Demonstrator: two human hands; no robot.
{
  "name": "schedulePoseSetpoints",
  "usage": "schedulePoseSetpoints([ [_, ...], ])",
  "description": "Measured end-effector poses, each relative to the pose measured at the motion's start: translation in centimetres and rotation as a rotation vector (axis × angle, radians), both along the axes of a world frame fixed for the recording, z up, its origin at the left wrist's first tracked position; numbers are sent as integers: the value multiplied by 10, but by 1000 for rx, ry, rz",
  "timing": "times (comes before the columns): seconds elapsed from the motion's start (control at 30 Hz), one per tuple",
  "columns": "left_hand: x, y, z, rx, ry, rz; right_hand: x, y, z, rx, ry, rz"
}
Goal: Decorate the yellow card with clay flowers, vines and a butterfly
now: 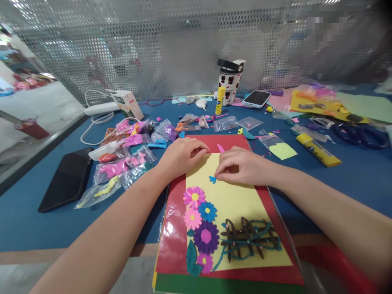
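Observation:
A sheet of yellow paper [239,204] lies on a red sheet [174,245] in a clear sleeve. Clay flowers in pink, blue and purple [206,237] run down its left side, with dark green leaves [191,257] at the bottom. To the right is a brown clay fence [245,234] with teal vines. My right hand [240,165] has its fingers curled, the tips pinching at the edge of a small blue clay piece [212,179] on the paper. A pink clay piece [220,148] shows behind that hand. My left hand [186,157] rests on the upper left corner, fingers loosely bent, thumb apart from the index finger.
Bags of coloured clay [122,163] and a black tablet-like device [67,179] lie left. Behind stand a yellow glue stick [219,100], a patterned cup [229,83] and a phone [256,99]. A yellow tube [318,150] and scissors [359,134] lie right. A perforated metal panel [183,53] closes the back.

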State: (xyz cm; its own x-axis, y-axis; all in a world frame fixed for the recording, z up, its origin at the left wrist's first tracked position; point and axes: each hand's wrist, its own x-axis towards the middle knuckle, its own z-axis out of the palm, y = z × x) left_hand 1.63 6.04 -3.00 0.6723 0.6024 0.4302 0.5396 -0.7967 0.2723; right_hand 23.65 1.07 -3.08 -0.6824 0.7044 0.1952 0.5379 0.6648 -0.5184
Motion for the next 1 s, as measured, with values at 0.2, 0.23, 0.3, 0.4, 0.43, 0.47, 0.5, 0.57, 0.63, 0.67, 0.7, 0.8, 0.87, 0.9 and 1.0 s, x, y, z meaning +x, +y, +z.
schedulePoseSetpoints([
  [0.2,-1,-2,2,-15,13,11,-3,-2,1,35,0,-4],
  [0.23,-1,-2,2,-14,13,13,-3,-2,1,38,4,-5],
  [0.3,-1,-2,2,-10,5,21,-3,-2,1,45,9,2],
  [0.4,-1,-3,2,10,3,26,-3,-2,0,50,14,32],
  [0.43,-1,-4,2,20,14,23,-2,-1,-1,48,16,36],
  [0.47,0,-5,2,28,30,21,-2,-1,-1,45,18,35],
  [0.5,0,-7,2,35,48,20,-2,-1,-2,43,19,32],
  [0.57,2,-10,3,43,77,35,-2,-1,-3,46,17,38],
  [0.63,5,-14,4,48,95,66,-2,-1,-4,56,18,56],
  [0.67,6,-15,4,49,102,88,-2,-1,-4,63,19,61],
  [0.7,7,-16,6,48,109,117,-2,-1,-4,67,18,65],
  [0.8,4,-14,15,22,142,232,-2,0,-6,61,18,65],
  [0.87,-8,-11,28,-9,176,330,0,2,-6,54,34,47],
  [0.9,-19,-10,37,-26,198,389,0,3,-7,51,43,32],
  [1.0,-62,-13,66,-97,256,613,3,5,-7,61,58,-19],
])
